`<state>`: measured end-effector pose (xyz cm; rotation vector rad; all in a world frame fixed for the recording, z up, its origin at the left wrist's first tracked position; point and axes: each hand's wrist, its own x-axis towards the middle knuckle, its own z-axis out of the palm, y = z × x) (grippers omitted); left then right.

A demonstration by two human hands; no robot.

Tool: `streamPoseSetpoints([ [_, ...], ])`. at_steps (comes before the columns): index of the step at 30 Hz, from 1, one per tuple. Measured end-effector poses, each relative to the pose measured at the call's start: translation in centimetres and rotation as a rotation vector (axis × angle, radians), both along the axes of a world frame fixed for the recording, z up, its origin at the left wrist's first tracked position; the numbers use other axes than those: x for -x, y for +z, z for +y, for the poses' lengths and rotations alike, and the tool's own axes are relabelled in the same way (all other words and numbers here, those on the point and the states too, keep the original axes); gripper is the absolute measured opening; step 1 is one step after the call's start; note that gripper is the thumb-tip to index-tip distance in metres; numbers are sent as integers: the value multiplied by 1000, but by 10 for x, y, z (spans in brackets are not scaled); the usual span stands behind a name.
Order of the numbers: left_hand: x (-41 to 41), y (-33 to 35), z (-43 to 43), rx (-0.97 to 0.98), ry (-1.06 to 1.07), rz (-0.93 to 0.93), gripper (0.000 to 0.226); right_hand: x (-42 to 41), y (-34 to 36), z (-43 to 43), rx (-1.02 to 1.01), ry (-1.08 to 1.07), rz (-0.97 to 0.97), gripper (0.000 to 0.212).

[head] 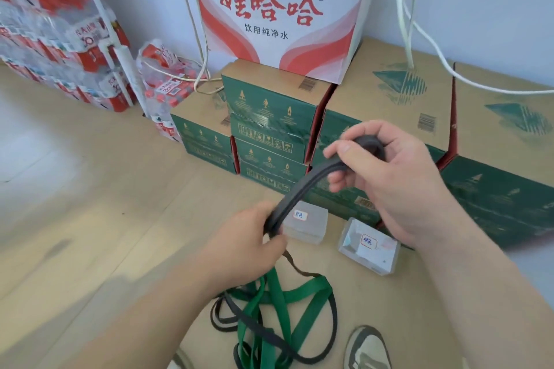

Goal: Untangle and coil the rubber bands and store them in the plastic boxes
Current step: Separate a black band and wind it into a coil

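A black rubber band (302, 186) stretches taut between my two hands above the floor. My right hand (395, 177) holds its upper end, which loops round the fingers near the thumb. My left hand (251, 243) grips the lower end in a fist. Below the left hand the band trails down into a tangle of green bands (281, 302) and black bands (257, 326) on the floor. Two small clear plastic boxes with lids and handwritten labels stand on the floor: one (308, 228) just past my left hand, the other (371, 249) under my right wrist.
Green and brown cartons (269, 117) are stacked behind the boxes, with a white and red carton (278, 9) on top. Packs of bottled water (60, 39) stand at the left. White cables (419, 39) hang at the right. A shoe (365, 347) shows at the bottom.
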<state>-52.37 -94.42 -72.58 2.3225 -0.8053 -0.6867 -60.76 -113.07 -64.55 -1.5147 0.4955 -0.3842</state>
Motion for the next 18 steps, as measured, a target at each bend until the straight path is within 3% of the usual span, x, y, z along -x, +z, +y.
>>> streamPoseSetpoints([
  [4,-13,5,14,56,-42,-145,5,9,-11,-26,286,137,422,12],
  [7,-11,6,16,65,-116,-217,32,8,-24,-20,465,360,613,24],
  [9,-7,5,14,94,-141,-268,48,2,-25,-7,569,454,569,38],
  [11,-3,5,13,197,-132,-262,51,-3,-23,7,519,496,409,44],
  [14,1,10,13,371,-64,-213,40,-6,-19,22,379,521,268,39],
  [18,0,17,15,468,82,-149,45,-9,-23,22,403,504,295,24],
])
